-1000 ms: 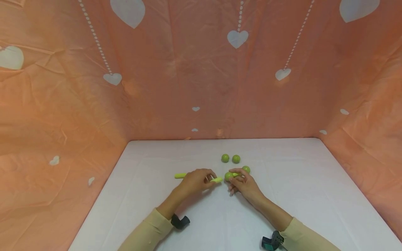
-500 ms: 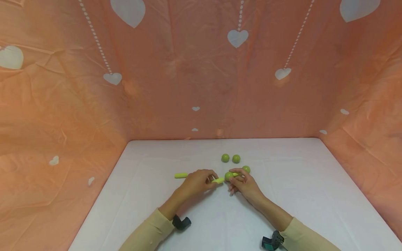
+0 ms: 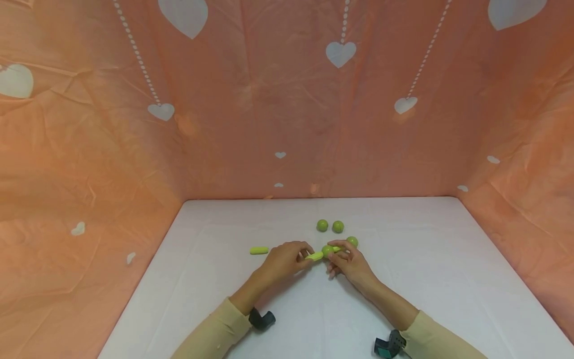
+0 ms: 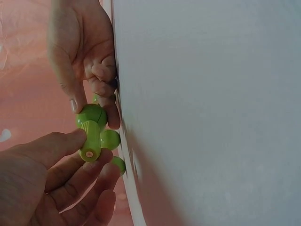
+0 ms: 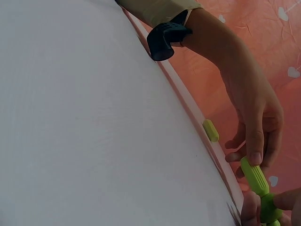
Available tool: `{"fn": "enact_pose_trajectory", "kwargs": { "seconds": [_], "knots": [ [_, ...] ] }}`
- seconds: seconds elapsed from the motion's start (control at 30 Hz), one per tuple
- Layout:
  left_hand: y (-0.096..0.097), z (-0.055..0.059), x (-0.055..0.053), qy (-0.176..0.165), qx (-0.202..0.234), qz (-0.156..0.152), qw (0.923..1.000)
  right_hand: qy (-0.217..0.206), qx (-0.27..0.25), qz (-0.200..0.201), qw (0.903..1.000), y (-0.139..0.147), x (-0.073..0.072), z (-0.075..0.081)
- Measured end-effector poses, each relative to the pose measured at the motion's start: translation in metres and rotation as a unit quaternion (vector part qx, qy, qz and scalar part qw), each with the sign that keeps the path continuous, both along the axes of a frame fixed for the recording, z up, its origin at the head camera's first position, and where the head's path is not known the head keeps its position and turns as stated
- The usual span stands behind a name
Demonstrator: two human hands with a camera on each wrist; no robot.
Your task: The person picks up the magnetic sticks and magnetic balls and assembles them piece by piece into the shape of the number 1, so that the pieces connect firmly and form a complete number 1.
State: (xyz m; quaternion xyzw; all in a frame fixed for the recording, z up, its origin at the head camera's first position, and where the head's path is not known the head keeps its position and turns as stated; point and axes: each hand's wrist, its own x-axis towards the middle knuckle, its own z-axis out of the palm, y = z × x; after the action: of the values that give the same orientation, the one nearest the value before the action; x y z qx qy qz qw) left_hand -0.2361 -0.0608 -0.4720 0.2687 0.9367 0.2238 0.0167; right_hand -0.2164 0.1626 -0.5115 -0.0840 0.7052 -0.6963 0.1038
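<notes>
My left hand pinches a yellow-green ribbed rod between thumb and fingers. A hole shows in the rod's near end in the left wrist view. Its other end meets a green ball, which my right hand grips with thumb and fingertips. From the ball's far side a second yellow-green rod runs behind the right fingers toward another green ball. In the right wrist view, the ribbed rod and gripped ball line up end to end.
Two more green balls, one on the left and one on the right, lie behind the hands on the white table. A loose yellow-green rod lies left of the left hand. Orange sheeting with hearts surrounds the table.
The left hand has moved slightly right with its rod, closing the gap to the ball in the right hand. The right hand has stayed nearly still.
</notes>
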Motion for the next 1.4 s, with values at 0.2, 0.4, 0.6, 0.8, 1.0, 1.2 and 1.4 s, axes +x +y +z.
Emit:
{"fn": "enact_pose_trajectory", "kwargs": {
  "seconds": [0.2,0.4,0.6,0.8,1.0,1.2,1.4],
  "knots": [
    [0.000,0.001,0.000,-0.001,-0.001,-0.003,1.0000,0.006,-0.002,0.006,1.0000,0.000,0.000,-0.001],
    [0.000,0.003,-0.001,-0.014,-0.001,-0.005,0.9999,0.008,0.004,0.003,1.0000,0.000,0.000,-0.001],
    [-0.003,0.006,-0.002,-0.027,0.002,-0.008,0.9996,0.004,0.004,-0.002,1.0000,0.000,-0.001,-0.003],
    [-0.006,0.012,-0.011,-0.024,0.006,-0.002,0.9997,0.005,0.010,-0.006,0.9999,-0.001,-0.001,-0.002],
    [-0.003,0.023,-0.026,-0.018,0.003,0.002,0.9998,0.007,0.009,-0.008,0.9999,-0.002,-0.001,0.000],
    [0.002,0.028,-0.043,-0.012,0.000,0.007,0.9999,0.005,0.000,0.000,1.0000,-0.002,0.000,-0.001],
    [0.009,0.027,-0.057,0.005,-0.005,0.006,1.0000,-0.003,0.009,-0.005,0.9999,-0.001,0.001,0.001]
  ]
}}
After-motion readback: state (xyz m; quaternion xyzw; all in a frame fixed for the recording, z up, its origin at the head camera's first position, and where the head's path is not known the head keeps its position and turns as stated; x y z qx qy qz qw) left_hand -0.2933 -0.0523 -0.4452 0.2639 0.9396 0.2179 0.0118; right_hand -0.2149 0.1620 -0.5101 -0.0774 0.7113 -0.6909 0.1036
